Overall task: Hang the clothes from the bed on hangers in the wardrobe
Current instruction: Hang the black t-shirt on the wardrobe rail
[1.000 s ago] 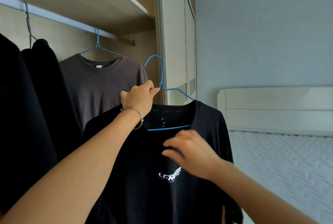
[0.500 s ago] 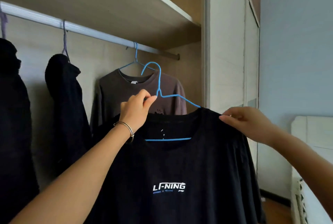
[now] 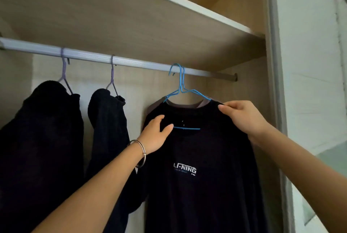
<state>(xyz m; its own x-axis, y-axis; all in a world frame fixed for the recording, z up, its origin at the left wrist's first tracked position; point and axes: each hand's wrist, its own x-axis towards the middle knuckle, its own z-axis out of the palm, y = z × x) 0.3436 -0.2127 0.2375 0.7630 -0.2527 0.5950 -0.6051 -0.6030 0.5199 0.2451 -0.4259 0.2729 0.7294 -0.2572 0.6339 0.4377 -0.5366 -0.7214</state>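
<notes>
A black T-shirt (image 3: 197, 191) with a white chest logo hangs on a blue wire hanger (image 3: 185, 90), whose hook sits over the silver wardrobe rail (image 3: 131, 62). My left hand (image 3: 156, 135), with a bangle on the wrist, rests on the shirt's left shoulder by the collar, thumb and fingers spread. My right hand (image 3: 242, 116) pinches the shirt's right shoulder seam. A brown T-shirt (image 3: 203, 103) on a second blue hanger hangs right behind it, mostly hidden.
Two dark garments (image 3: 43, 139) (image 3: 107, 124) hang on purple hangers further left on the rail. A wooden shelf (image 3: 150, 22) runs above the rail. The wardrobe's side panel and sliding door frame (image 3: 276, 82) stand close on the right.
The blue hanger with the black T-shirt went up onto the rail in front of the brown shirt. My left hand let go of the hanger and moved down to the shirt's left shoulder.
</notes>
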